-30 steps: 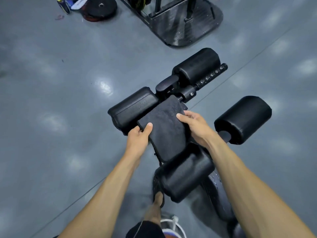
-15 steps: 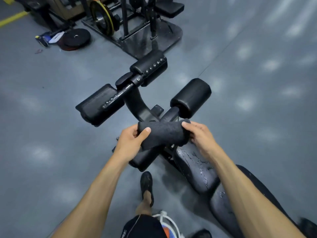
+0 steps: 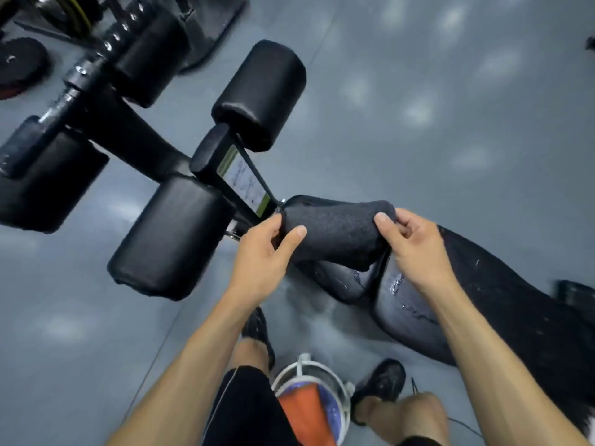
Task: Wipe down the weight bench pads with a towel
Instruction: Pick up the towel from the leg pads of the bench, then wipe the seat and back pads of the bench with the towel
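Since half a second ago, both hands have carried the dark grey terry towel (image 3: pixel 335 233) off the roller pad and over the narrow front end of the long black vinyl bench pad (image 3: pixel 502 310), which shows streaks of moisture.

Far left, stacked black weight plates (image 3: pixel 21 64) lie on the grey gym floor (image 3: pixel 450 107). Next come two blurred black roller pads on a steel bar, then the nearer pair: a lower black cylindrical foam roller (image 3: pixel 170 236) and an upper one (image 3: pixel 260 91).

The left hand (image 3: pixel 260 255) pinches the towel's left end, thumb on top and fingers curled under. The towel is stretched between both hands, just above the bench pad. The right hand (image 3: pixel 415 249) grips its right end, fingers curled.
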Demonstrator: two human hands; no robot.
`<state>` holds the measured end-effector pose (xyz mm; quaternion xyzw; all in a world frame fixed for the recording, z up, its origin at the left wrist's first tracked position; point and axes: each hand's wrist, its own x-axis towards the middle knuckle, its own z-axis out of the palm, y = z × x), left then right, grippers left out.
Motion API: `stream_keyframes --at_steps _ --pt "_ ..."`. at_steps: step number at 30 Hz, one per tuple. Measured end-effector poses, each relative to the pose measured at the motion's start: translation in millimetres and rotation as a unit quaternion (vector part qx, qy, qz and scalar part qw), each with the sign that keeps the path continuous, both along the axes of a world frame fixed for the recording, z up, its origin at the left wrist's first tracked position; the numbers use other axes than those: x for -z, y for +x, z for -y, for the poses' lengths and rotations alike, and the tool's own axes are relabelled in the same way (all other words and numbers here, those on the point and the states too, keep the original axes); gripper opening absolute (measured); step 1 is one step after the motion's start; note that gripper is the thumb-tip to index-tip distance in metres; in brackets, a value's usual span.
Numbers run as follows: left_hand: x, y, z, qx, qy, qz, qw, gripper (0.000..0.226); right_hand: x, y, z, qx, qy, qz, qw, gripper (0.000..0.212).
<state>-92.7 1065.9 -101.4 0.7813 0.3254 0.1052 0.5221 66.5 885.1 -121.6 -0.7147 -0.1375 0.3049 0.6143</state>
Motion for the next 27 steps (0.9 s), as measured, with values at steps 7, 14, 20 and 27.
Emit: stream_keyframes --at_steps 7,14,20,27 --pt "119.5 34.9 -0.7 0.042 0.012 0.071 0.997 0.018 109.2 12.5 25.2 0.062 0.027 0.063 0.996 0.007" --pt "205.6 64.1 -9.1 0.071 0.004 0.183 0.981 0.012 188.4 32.7 24.9 0.043 0.110 0.109 0.987 0.018" --pt "239.9 75.2 -16.7 0.128 0.014 0.280 0.951 0.013 227.5 33.7 23.2 0.026 0.196 0.175 0.964 0.028" --pt "269.2 53.1 -9.3 0.151 0.026 0.343 0.927 0.012 266.4 1.6 38.0 0.022 0.246 0.219 0.944 0.025"
